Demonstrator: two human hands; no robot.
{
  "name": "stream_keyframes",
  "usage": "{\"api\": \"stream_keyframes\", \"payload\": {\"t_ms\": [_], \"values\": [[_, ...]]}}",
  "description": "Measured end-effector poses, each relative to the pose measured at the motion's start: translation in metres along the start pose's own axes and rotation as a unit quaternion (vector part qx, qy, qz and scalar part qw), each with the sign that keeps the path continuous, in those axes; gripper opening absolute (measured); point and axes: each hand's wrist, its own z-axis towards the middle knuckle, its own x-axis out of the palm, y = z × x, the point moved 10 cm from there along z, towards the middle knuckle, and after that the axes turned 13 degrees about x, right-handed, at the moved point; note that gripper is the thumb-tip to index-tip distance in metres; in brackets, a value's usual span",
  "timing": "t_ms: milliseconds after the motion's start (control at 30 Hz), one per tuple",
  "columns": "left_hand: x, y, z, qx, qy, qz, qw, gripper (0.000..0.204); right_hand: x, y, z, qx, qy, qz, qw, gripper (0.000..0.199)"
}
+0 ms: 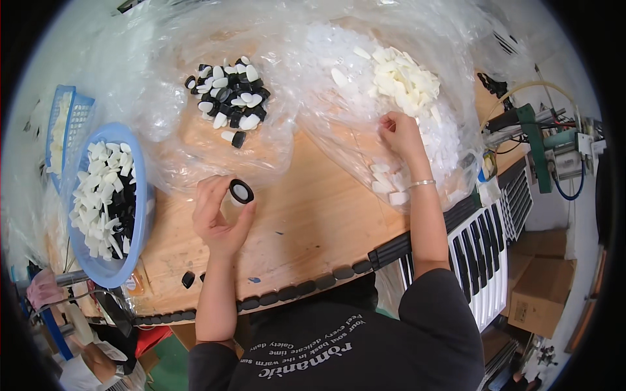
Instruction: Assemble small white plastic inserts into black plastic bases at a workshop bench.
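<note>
My left hand (220, 218), over the wooden table, is closed in a pinch on a small black oval cap (242, 191) with a white centre, tilted to face up. On the right, my right hand (400, 135) has its fingers curled together just below a pile of cream-coloured flat pieces (404, 83); whatever its fingertips may hold is hidden. Several paler pieces (389, 181) lie by its wrist. A heap of black and white oval caps (231, 94) sits on clear plastic beyond my left hand.
At the left stands a blue basin (147, 218) of white and black pieces, beside a blue mesh basket (79, 117). Crumpled plastic sheeting (163, 98) covers the table's far side. Black padding (306, 288) lines its near edge. A green-armed machine (535, 150) and cardboard box (542, 287) are at right.
</note>
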Motion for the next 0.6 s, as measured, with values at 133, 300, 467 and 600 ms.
{"api": "stream_keyframes", "payload": {"t_ms": [133, 300, 467, 600], "values": [[0.003, -0.002, 0.000, 0.003, 0.009, 0.004, 1.000, 0.044, 0.012, 0.008, -0.008, -0.001, 0.074, -0.017, 0.997, 0.017], [0.010, -0.014, 0.006, 0.031, 0.036, 0.025, 0.999, 0.044, 0.008, 0.050, -0.008, -0.039, 0.025, -0.011, 0.999, 0.015], [0.013, -0.011, 0.005, 0.023, 0.048, 0.028, 0.998, 0.042, 0.033, 0.089, 0.004, -0.154, 0.035, 0.060, 0.986, 0.013], [0.010, -0.008, 0.004, 0.022, 0.042, 0.044, 0.998, 0.044, 0.045, 0.089, 0.000, -0.104, 0.091, -0.046, 0.989, 0.014]]}}
